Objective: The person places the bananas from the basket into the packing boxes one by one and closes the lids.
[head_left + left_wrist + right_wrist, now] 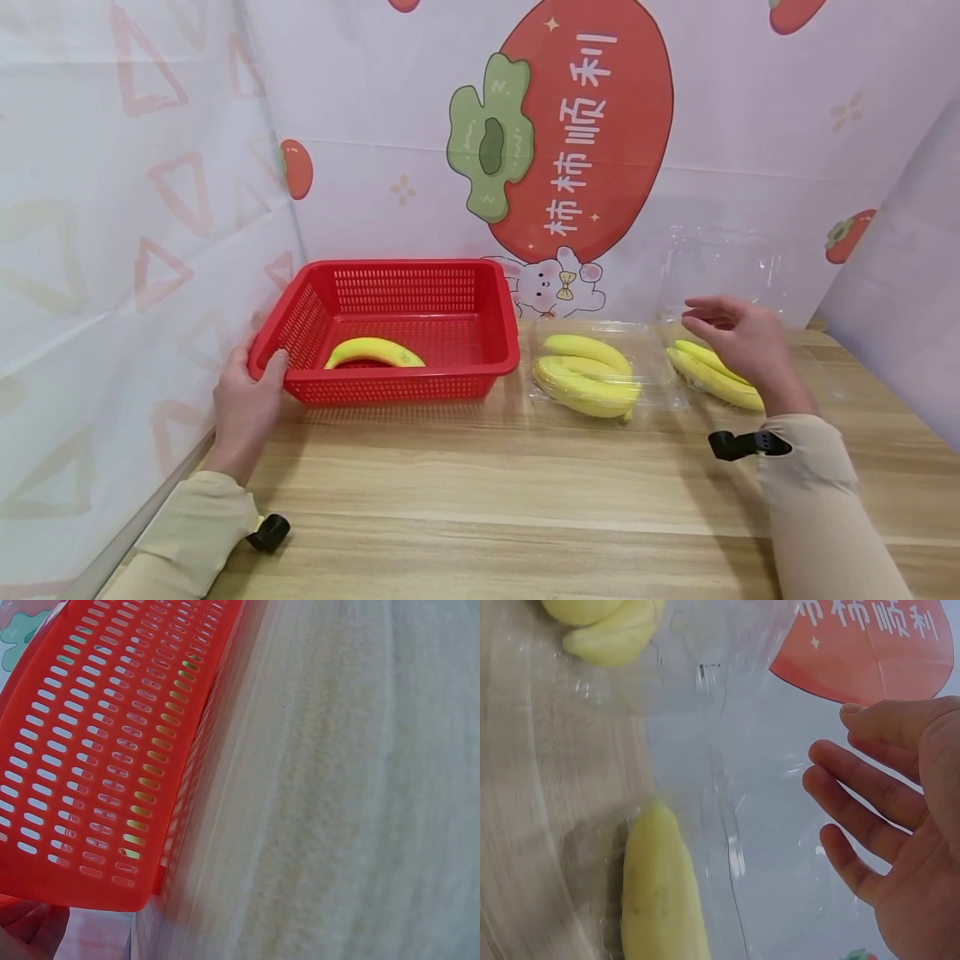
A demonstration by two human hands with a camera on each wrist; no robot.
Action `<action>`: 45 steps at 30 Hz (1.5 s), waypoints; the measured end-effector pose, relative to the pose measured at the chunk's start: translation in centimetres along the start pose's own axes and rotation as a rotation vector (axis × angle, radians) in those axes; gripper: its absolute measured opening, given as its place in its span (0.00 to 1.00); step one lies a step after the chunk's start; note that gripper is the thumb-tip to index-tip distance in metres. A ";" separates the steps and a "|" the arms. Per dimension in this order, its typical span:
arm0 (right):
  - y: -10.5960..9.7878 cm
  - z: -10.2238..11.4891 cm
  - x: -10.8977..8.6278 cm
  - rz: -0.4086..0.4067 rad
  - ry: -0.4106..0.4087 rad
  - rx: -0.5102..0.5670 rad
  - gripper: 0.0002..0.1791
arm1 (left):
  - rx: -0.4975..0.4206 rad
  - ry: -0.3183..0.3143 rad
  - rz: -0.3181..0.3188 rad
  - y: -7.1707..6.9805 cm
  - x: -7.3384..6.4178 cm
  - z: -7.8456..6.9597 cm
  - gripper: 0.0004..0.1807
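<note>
With its thumb over the rim, my left hand (246,404) grips the left front corner of a red plastic basket (405,387). One yellow banana (377,350) lies inside it. In the left wrist view, only part of the left hand (31,931) shows, under the basket's corner. Above a clear plastic box on the right, my right hand (753,346) hovers with loosely bent fingers, holding nothing. That box contains bananas (720,385), partly hidden by the hand, and its clear lid (720,271) stands raised behind. In the right wrist view, the fingers are spread beside the lid.
A second clear box (656,350) with several bananas (588,393) stands between the basket and the right box. Printed cloth walls (360,92) enclose the back and sides of the wooden table (480,492).
</note>
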State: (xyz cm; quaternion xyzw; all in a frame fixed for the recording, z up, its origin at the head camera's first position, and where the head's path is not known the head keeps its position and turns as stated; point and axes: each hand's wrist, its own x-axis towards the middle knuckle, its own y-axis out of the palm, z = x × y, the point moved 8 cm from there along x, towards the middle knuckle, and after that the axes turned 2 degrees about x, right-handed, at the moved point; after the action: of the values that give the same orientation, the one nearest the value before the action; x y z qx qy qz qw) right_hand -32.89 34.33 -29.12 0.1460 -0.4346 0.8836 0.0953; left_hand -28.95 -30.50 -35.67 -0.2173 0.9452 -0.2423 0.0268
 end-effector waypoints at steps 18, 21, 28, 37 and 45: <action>1.5 3.6 0.5 -0.008 -0.062 0.104 0.22 | 0.000 -0.008 0.002 0.1 0.1 0.0 0.42; 2.0 4.2 0.7 0.001 -0.066 0.126 0.23 | -0.001 -0.009 0.003 0.2 0.1 0.0 0.42; 2.8 5.2 1.1 -0.006 -0.085 0.165 0.22 | 0.012 0.006 -0.013 -0.1 0.0 -0.2 0.41; 4.1 6.5 1.6 0.023 -0.096 0.220 0.23 | 0.013 0.000 -0.005 -0.1 0.0 -0.1 0.41; 5.5 8.7 2.1 0.046 -0.101 0.268 0.23 | -0.001 -0.009 0.001 0.1 -0.1 0.0 0.41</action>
State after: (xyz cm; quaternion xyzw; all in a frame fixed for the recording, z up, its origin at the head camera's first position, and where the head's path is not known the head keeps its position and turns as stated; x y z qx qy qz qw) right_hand -34.92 24.17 -27.44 0.1920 -0.3201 0.9272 0.0327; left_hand -28.89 -30.40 -35.69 -0.2179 0.9452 -0.2410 0.0310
